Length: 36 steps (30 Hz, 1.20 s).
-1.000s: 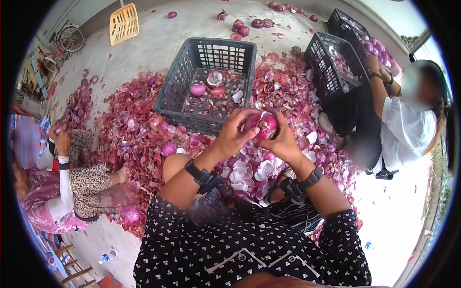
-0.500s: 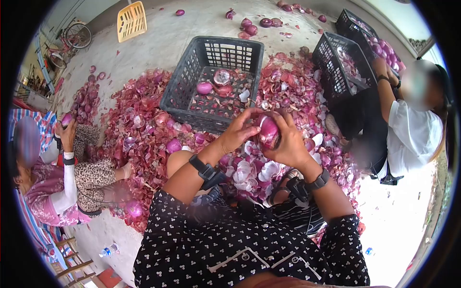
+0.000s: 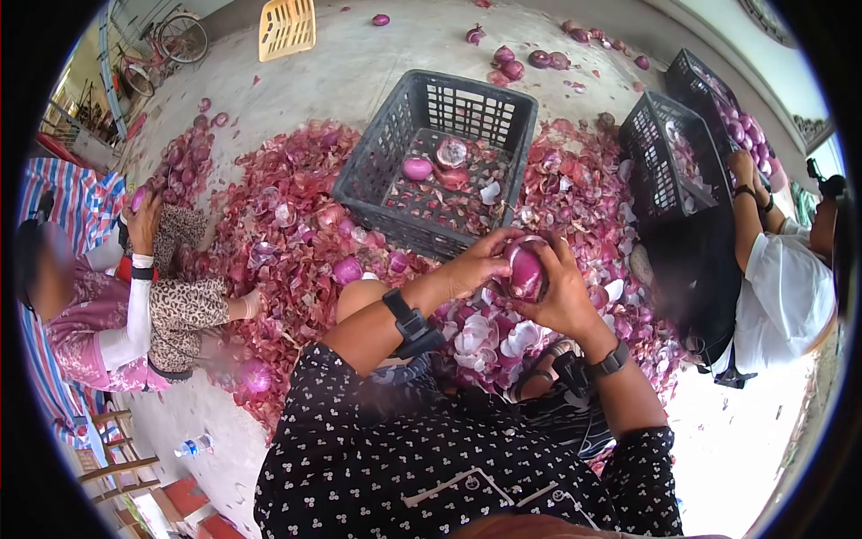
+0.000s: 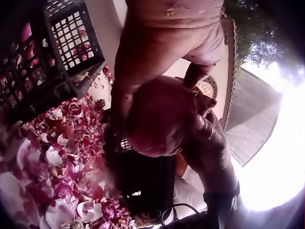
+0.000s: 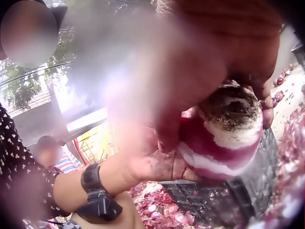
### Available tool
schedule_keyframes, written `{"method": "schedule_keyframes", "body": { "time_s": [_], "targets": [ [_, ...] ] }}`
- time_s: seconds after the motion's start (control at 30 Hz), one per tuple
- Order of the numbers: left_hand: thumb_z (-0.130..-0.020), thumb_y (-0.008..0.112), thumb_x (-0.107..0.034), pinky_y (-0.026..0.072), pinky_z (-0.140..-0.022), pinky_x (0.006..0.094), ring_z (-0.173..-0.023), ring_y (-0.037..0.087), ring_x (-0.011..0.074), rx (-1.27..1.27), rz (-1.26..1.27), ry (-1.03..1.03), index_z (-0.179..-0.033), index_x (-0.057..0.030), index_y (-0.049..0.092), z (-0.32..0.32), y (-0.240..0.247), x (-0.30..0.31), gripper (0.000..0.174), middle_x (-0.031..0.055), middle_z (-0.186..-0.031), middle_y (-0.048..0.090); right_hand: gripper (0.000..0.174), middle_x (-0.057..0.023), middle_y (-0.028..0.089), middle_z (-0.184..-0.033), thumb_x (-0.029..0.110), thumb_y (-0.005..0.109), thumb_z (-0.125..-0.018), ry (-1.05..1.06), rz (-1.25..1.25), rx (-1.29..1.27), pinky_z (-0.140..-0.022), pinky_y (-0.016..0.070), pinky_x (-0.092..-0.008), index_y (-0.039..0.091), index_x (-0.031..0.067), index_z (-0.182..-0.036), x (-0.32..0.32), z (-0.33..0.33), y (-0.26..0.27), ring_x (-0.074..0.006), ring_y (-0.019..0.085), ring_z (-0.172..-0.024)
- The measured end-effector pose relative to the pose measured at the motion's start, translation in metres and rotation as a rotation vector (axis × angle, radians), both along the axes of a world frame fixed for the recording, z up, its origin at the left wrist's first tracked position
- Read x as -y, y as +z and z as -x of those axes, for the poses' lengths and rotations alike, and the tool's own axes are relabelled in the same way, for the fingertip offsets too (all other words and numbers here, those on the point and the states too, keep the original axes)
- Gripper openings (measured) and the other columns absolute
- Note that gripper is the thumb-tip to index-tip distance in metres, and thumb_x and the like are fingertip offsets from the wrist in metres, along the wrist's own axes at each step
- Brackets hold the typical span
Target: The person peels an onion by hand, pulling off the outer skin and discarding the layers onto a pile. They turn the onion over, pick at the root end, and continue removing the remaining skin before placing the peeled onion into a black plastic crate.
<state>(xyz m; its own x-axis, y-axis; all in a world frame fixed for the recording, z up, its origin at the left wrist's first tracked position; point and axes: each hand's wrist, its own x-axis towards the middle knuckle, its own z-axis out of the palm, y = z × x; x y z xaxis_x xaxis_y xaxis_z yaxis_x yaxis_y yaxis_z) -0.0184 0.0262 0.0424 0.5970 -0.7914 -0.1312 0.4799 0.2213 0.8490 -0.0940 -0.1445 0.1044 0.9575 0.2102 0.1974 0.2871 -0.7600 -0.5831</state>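
Observation:
A purple-red onion (image 3: 526, 272) is held between both hands above the pile of peels, near the front corner of the black crate. My left hand (image 3: 476, 267) pinches it from the left with thumb and fingers. Around its right side curl the fingers of my right hand (image 3: 564, 292). The right wrist view shows the onion (image 5: 224, 143) with a dark, dirty root end and white and purple bands. In the left wrist view the onion (image 4: 159, 117) is in shadow, with a stub by the fingertips.
A black crate (image 3: 373, 214) holds a few onions and scraps. Peels (image 3: 287, 216) cover the floor around it. One person (image 3: 117, 314) sits at left holding an onion; another person (image 3: 781, 287) sits at right beside more crates (image 3: 660, 171). A yellow plastic scoop (image 3: 287, 31) lies at the back.
The head view has shifted, so the scene sits farther right. Both hands still grip the onion, which has been turned between them, and the left fingers have changed position on it.

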Motion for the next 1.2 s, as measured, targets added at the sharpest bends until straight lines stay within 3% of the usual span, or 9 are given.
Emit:
{"method": "schedule_keyframes", "body": {
  "time_s": [0.17, 0.37, 0.8, 0.9, 1.0, 1.07, 1.1, 1.2],
  "targets": [
    [-0.072, 0.049, 0.003, 0.0463, -0.092, 0.0311, -0.116, 0.047, 0.0180, 0.016, -0.009, -0.016, -0.134, -0.0109, 0.032, -0.004, 0.006, 0.001, 0.066, 0.0085, -0.128, 0.043, 0.078, -0.0264, 0.039, -0.127, 0.022, 0.081, -0.051, -0.016, 0.031, 0.002, -0.095, 0.0399, -0.0460, 0.047, 0.0058, -0.120, -0.001, -0.003, 0.002, -0.0445, 0.044, -0.112],
    [-0.067, 0.045, 0.011, 0.0461, -0.079, 0.0231, -0.113, 0.047, 0.0144, 0.150, -0.112, 0.000, -0.134, -0.0101, 0.032, -0.002, 0.008, 0.004, 0.071, 0.0065, -0.125, 0.044, 0.064, -0.0266, 0.041, -0.125, 0.020, 0.078, -0.051, 0.051, 0.115, 0.036, -0.089, 0.0456, -0.0460, 0.057, 0.0097, -0.110, -0.003, -0.005, 0.007, -0.0449, 0.046, -0.110],
    [-0.068, 0.044, 0.016, 0.0450, -0.086, 0.0242, -0.119, 0.043, 0.0142, 0.116, -0.037, 0.002, -0.137, -0.0105, 0.030, -0.001, 0.000, 0.002, 0.075, 0.0055, -0.130, 0.042, 0.064, -0.0233, 0.043, -0.126, 0.021, 0.078, -0.050, 0.075, 0.138, 0.021, -0.090, 0.0452, -0.0446, 0.058, 0.0109, -0.109, -0.003, -0.006, 0.011, -0.0423, 0.045, -0.112],
    [-0.070, 0.045, 0.013, 0.0458, -0.087, 0.0261, -0.116, 0.046, 0.0155, 0.143, -0.069, 0.001, -0.137, -0.0108, 0.030, -0.001, -0.001, 0.001, 0.073, 0.0066, -0.128, 0.044, 0.065, -0.0228, 0.044, -0.125, 0.022, 0.078, -0.050, 0.082, 0.114, 0.055, -0.089, 0.0454, -0.0445, 0.056, 0.0096, -0.109, -0.001, -0.005, 0.006, -0.0411, 0.048, -0.108],
    [-0.078, 0.049, 0.005, 0.0464, -0.088, 0.0283, -0.113, 0.049, 0.0173, -0.068, 0.024, -0.071, -0.137, -0.0112, 0.028, -0.004, -0.004, -0.001, 0.065, 0.0083, -0.125, 0.046, 0.065, -0.0218, 0.048, -0.119, 0.023, 0.080, -0.052, -0.010, -0.037, 0.013, -0.087, 0.0462, -0.0432, 0.054, 0.0077, -0.110, 0.004, -0.007, 0.001, -0.0389, 0.052, -0.103],
    [-0.086, 0.053, -0.009, 0.0466, -0.089, 0.0317, -0.109, 0.052, 0.0185, -0.173, -0.014, -0.012, -0.138, -0.0117, 0.028, -0.002, -0.009, 0.002, 0.057, 0.0095, -0.122, 0.048, 0.065, -0.0202, 0.051, -0.111, 0.023, 0.081, -0.054, -0.188, -0.174, -0.051, -0.085, 0.0472, -0.0417, 0.053, 0.0061, -0.110, 0.005, -0.010, 0.001, -0.0369, 0.055, -0.098],
    [-0.086, 0.059, -0.018, 0.0459, -0.090, 0.0352, -0.112, 0.049, 0.0193, -0.146, 0.009, -0.001, -0.139, -0.0124, 0.025, -0.002, -0.007, 0.004, 0.063, 0.0101, -0.124, 0.045, 0.064, -0.0186, 0.052, -0.105, 0.021, 0.082, -0.054, -0.227, -0.184, 0.000, -0.083, 0.0479, -0.0411, 0.052, 0.0059, -0.109, 0.003, -0.013, 0.000, -0.0361, 0.055, -0.096],
    [-0.082, 0.065, -0.020, 0.0447, -0.092, 0.0371, -0.116, 0.046, 0.0202, -0.189, 0.001, 0.044, -0.140, -0.0131, 0.021, 0.005, 0.002, 0.011, 0.073, 0.0104, -0.128, 0.042, 0.064, -0.0186, 0.052, -0.103, 0.021, 0.082, -0.054, -0.356, -0.198, 0.005, -0.082, 0.0477, -0.0413, 0.053, 0.0060, -0.109, -0.004, -0.014, 0.000, -0.0364, 0.055, -0.095]
  ]
}}
